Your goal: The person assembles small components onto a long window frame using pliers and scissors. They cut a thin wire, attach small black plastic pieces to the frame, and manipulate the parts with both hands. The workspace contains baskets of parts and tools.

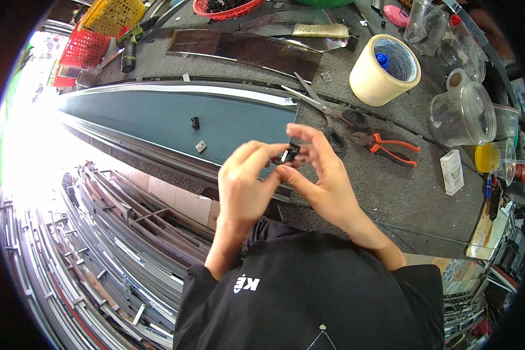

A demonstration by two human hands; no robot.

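Between the fingertips of both hands is a small black part (293, 153) with a white piece at its side; fingers cover much of it. My left hand (242, 178) pinches it from the left. On the other side, my right hand (329, 186) grips it with thumb and fingers, the index finger raised. Beneath them lies the right end of a long dark blue-green panel (157, 116) with silvery edges. A similar small black piece (195, 122) and a small square metal plate (200, 146) rest on that panel. Scissors (329, 114), blades apart, lie just beyond my hands.
Orange-handled pliers (391, 149), a wide tape roll (364, 79), a small white box (451, 172) and clear plastic jars (461, 116) occupy the right. Brown strips (245, 49), a red basket (227, 9) and a drill (129, 55) lie farther back. Metal profiles (99, 251) fill the lower left.
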